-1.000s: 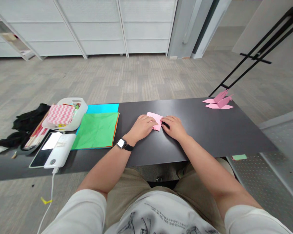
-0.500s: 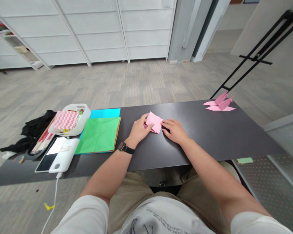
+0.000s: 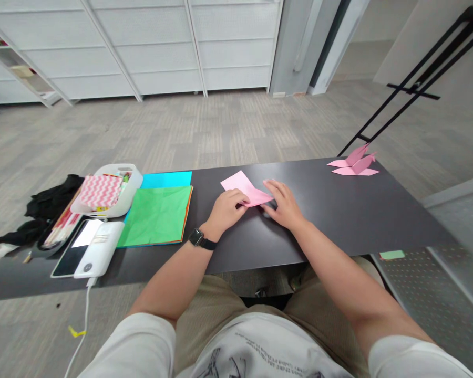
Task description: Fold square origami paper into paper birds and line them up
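Note:
A folded pink paper (image 3: 244, 188) lies on the black table (image 3: 339, 220), partly opened out with a flap raised toward the far left. My left hand (image 3: 225, 209), with a watch on its wrist, pinches the paper's near edge with curled fingers. My right hand (image 3: 283, 203) rests on the paper's right tip, fingers pressed down on it. Both hands sit close together at the middle of the table.
A stack of coloured sheets, green on top (image 3: 156, 214), lies left of my hands. Further left are a white basket (image 3: 109, 190) of patterned papers, a phone (image 3: 71, 252), a white power bank (image 3: 99, 256) and black cloth (image 3: 47, 199). A finished pink paper figure (image 3: 355, 163) stands at the far right corner.
The pink paper has been opened out: a flap has swung up and toward the far left. My right hand has shifted a little farther onto its right tip.

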Available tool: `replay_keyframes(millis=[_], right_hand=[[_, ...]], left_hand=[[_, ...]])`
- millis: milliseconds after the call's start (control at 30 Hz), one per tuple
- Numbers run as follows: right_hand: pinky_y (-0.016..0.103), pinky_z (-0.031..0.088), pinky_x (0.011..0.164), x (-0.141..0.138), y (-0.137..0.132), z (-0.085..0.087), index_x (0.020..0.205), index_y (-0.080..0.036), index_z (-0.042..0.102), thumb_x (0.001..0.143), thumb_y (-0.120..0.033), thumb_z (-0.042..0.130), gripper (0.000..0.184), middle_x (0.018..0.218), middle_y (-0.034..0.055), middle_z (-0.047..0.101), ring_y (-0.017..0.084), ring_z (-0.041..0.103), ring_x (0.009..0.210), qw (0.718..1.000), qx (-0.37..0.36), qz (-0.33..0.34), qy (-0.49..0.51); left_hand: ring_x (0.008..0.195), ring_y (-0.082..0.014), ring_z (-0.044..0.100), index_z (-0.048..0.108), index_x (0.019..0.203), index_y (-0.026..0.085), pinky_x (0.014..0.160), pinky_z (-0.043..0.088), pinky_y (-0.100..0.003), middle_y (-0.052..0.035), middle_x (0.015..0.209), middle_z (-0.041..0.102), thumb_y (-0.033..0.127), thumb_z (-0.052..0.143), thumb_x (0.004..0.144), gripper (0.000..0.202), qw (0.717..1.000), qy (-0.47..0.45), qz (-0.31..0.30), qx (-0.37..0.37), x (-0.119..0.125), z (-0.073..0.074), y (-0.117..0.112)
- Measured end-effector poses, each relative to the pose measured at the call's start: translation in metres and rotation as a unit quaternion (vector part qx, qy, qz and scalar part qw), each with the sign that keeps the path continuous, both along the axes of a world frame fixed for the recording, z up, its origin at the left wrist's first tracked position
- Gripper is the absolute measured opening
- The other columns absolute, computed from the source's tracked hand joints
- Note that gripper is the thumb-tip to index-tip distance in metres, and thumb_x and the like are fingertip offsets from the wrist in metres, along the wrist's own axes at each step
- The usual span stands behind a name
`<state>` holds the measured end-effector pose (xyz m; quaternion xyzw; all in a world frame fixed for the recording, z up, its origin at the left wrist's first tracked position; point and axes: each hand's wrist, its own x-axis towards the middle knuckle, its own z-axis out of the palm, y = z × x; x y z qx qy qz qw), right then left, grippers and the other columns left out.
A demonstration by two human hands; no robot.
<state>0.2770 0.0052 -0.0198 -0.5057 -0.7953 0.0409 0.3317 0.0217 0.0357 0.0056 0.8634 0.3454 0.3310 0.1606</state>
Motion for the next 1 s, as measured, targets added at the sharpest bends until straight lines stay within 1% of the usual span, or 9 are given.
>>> replay_keyframes(millis=[100, 200, 300, 467, 533, 667, 800, 900, 1000], right_hand=[[0.058, 0.039, 0.123, -0.002, 0.0, 0.001, 0.13, -0.033, 0.076, 0.097, -0.028, 0.066, 0.034, 0.143, 0.0072, 0.071, 0.033, 0.055, 0.146, 0.999, 0.01, 0.035, -0.022], [0.054, 0.04, 0.118, -0.001, 0.001, 0.002, 0.104, -0.032, 0.081, 0.098, -0.023, 0.063, 0.021, 0.116, 0.0036, 0.081, 0.028, 0.068, 0.122, 0.998, -0.012, 0.059, -0.033], [0.053, 0.04, 0.115, 0.001, 0.002, 0.003, 0.102, -0.031, 0.081, 0.097, -0.019, 0.062, 0.023, 0.107, 0.0032, 0.083, 0.026, 0.072, 0.106, 0.996, -0.041, 0.063, -0.036], [0.05, 0.045, 0.108, 0.006, 0.004, 0.002, 0.097, -0.029, 0.08, 0.093, -0.018, 0.063, 0.021, 0.103, 0.005, 0.083, 0.026, 0.073, 0.103, 0.996, -0.055, 0.069, -0.032], [0.051, 0.045, 0.112, 0.007, 0.005, -0.001, 0.098, -0.029, 0.08, 0.092, -0.018, 0.063, 0.021, 0.103, 0.0048, 0.083, 0.026, 0.074, 0.103, 0.995, -0.062, 0.071, -0.029], [0.057, 0.039, 0.123, 0.008, 0.006, -0.006, 0.1, -0.03, 0.078, 0.092, -0.017, 0.06, 0.023, 0.105, 0.0029, 0.082, 0.024, 0.074, 0.102, 0.995, -0.07, 0.068, -0.026], [0.057, 0.039, 0.124, 0.006, 0.005, -0.006, 0.101, -0.03, 0.076, 0.094, -0.019, 0.06, 0.02, 0.104, 0.0032, 0.081, 0.024, 0.074, 0.101, 0.996, -0.067, 0.05, -0.027], [0.055, 0.041, 0.121, 0.004, 0.004, -0.003, 0.104, -0.029, 0.076, 0.096, -0.024, 0.063, 0.016, 0.107, 0.005, 0.081, 0.026, 0.073, 0.103, 0.997, -0.057, 0.039, -0.022], [0.049, 0.047, 0.109, 0.002, 0.003, 0.0, 0.106, -0.028, 0.077, 0.099, -0.028, 0.062, 0.015, 0.106, 0.0066, 0.081, 0.027, 0.072, 0.104, 0.997, -0.056, 0.045, -0.024]], left_hand=[[0.1, -0.0209, 0.071, 0.073, 0.095, 0.022, 0.095, 0.056, -0.037, -0.0042, 0.101, 0.076, 0.011, 0.067, 0.093, 0.012, 0.998, 0.008, -0.052, -0.02, 0.005, -0.003, -0.001], [0.109, -0.0239, 0.069, 0.073, 0.105, 0.021, 0.1, 0.056, -0.04, -0.0067, 0.112, 0.074, 0.018, 0.072, 0.093, 0.012, 0.998, 0.031, -0.054, -0.028, 0.002, -0.004, 0.002], [0.11, -0.0251, 0.069, 0.072, 0.109, 0.02, 0.101, 0.056, -0.041, -0.0076, 0.115, 0.073, 0.02, 0.077, 0.091, 0.018, 0.997, 0.055, -0.047, -0.034, -0.005, -0.008, 0.008], [0.111, -0.0243, 0.071, 0.074, 0.104, 0.021, 0.101, 0.057, -0.04, -0.0071, 0.116, 0.075, 0.022, 0.077, 0.093, 0.012, 0.996, 0.077, -0.033, -0.044, -0.012, -0.013, 0.015], [0.111, -0.0238, 0.072, 0.075, 0.098, 0.021, 0.102, 0.057, -0.04, -0.0066, 0.115, 0.076, 0.02, 0.074, 0.094, 0.005, 0.995, 0.084, -0.02, -0.047, -0.012, -0.014, 0.016], [0.109, -0.0233, 0.073, 0.077, 0.096, 0.022, 0.1, 0.058, -0.04, -0.0064, 0.117, 0.078, 0.017, 0.071, 0.094, 0.008, 0.995, 0.086, 0.016, -0.049, -0.011, -0.016, 0.018], [0.109, -0.025, 0.073, 0.078, 0.089, 0.021, 0.101, 0.058, -0.042, -0.0068, 0.118, 0.078, 0.02, 0.074, 0.093, 0.005, 0.994, 0.099, 0.027, -0.037, -0.01, -0.018, 0.019], [0.107, -0.0266, 0.072, 0.078, 0.086, 0.02, 0.101, 0.057, -0.045, -0.0073, 0.115, 0.078, 0.022, 0.077, 0.091, 0.006, 0.993, 0.112, 0.039, -0.021, -0.009, -0.017, 0.017], [0.108, -0.027, 0.071, 0.078, 0.082, 0.02, 0.104, 0.056, -0.047, -0.0072, 0.114, 0.077, 0.021, 0.077, 0.09, 0.007, 0.992, 0.117, 0.05, -0.016, -0.007, -0.015, 0.014]])
